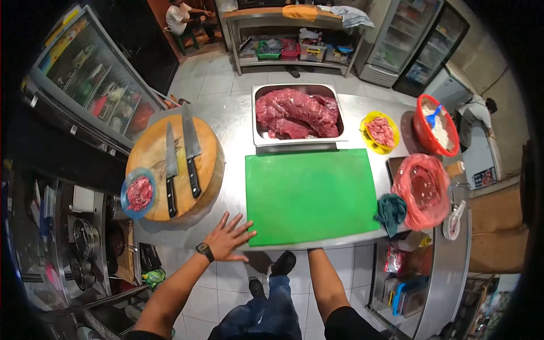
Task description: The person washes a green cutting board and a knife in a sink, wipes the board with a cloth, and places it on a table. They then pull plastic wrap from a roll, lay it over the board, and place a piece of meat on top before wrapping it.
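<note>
My left hand [228,238] is spread out at the near edge of the steel table [229,187], its fingertips by the near left corner of the green cutting board [311,195]. It holds nothing. My right forearm [323,277] reaches to the table's front edge, where the hand itself is hidden beneath the board's near side. Just beyond the board, a steel pan [300,141] holds large pieces of raw red meat [297,110]. A crumpled dark green cloth [391,214] lies against the board's right edge.
Left, a round wooden block [207,141] carries two knives [192,136] and a blue-rimmed plate of meat scraps [140,192]. Right are a yellow plate of meat strips [381,132], a red basin with a blue scoop [434,124] and a pink-bagged bowl [422,190]. Other people are in the background.
</note>
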The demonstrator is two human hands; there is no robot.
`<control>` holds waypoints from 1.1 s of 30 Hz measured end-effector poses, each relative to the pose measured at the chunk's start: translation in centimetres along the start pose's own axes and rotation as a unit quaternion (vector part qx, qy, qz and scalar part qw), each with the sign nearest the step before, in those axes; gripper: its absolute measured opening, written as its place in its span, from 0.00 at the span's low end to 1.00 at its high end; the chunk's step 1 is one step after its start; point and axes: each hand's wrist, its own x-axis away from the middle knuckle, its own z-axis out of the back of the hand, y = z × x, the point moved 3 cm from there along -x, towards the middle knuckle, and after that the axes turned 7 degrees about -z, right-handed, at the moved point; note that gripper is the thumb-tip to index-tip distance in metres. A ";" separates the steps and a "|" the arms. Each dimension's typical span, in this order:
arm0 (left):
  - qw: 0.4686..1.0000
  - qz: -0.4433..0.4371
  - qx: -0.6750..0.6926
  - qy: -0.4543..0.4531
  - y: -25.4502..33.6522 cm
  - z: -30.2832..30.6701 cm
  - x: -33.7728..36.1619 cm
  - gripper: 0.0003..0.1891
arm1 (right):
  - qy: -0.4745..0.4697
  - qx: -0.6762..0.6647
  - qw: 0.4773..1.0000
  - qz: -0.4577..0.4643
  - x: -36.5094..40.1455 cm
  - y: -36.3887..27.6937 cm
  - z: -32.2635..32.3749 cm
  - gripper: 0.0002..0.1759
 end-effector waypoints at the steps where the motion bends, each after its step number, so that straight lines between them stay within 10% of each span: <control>1: 1.000 -0.004 0.001 -0.007 -0.1 0.0 -0.1 0.49 | -0.005 0.007 1.000 -0.007 -0.5 0.3 -0.7 0.17; 33: 0.997 0.010 0.071 0.015 -1.4 -3.5 -0.1 0.39 | -0.022 0.056 0.994 -0.087 -2.2 4.8 -4.5 0.22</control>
